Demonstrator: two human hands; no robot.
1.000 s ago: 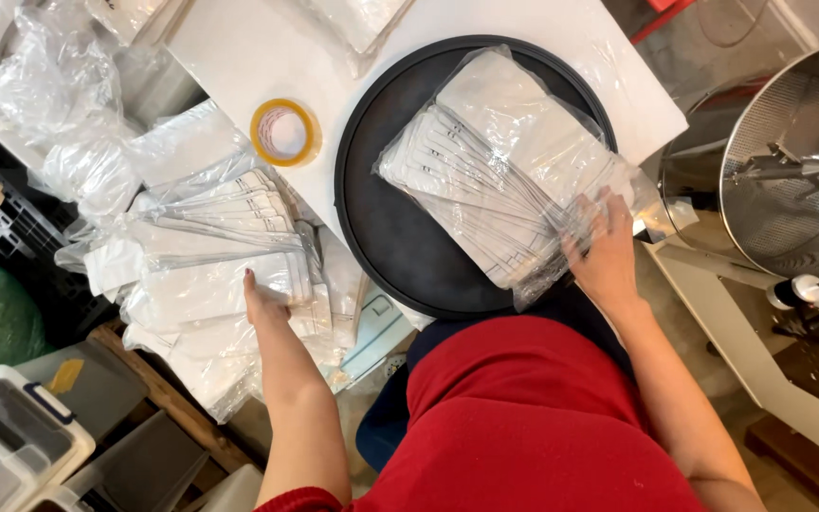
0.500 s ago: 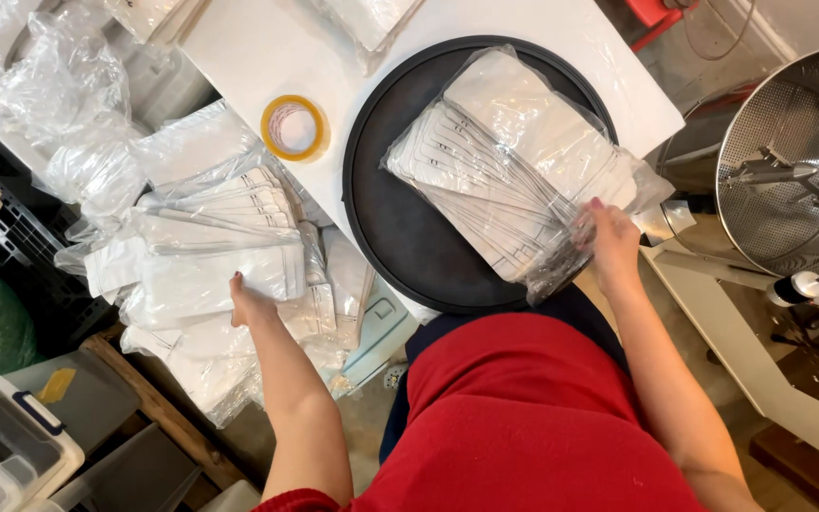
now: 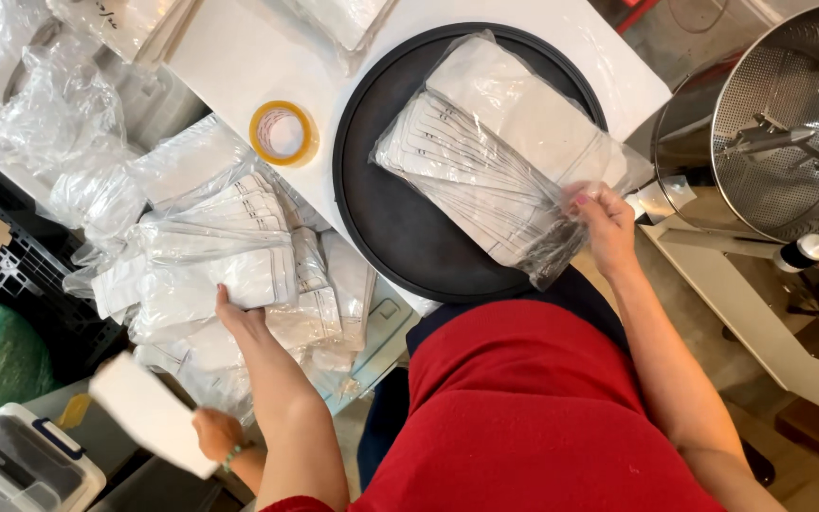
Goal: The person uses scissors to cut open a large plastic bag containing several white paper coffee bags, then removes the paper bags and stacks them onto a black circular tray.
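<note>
Clear plastic packets of white pouches (image 3: 210, 275) are piled at the table's left edge; the left hand (image 3: 244, 327) lies flat on them, fingers extended. On the black round tray (image 3: 381, 228), the clear bag of pouches (image 3: 495, 161) is pinched at its corner by the right hand (image 3: 604, 223); a firmer corner grip is advised.

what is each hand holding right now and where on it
The right hand pinches the clear bag of white pouches at its near corner. The left hand rests on the pouch pile; no grip visible.
</note>
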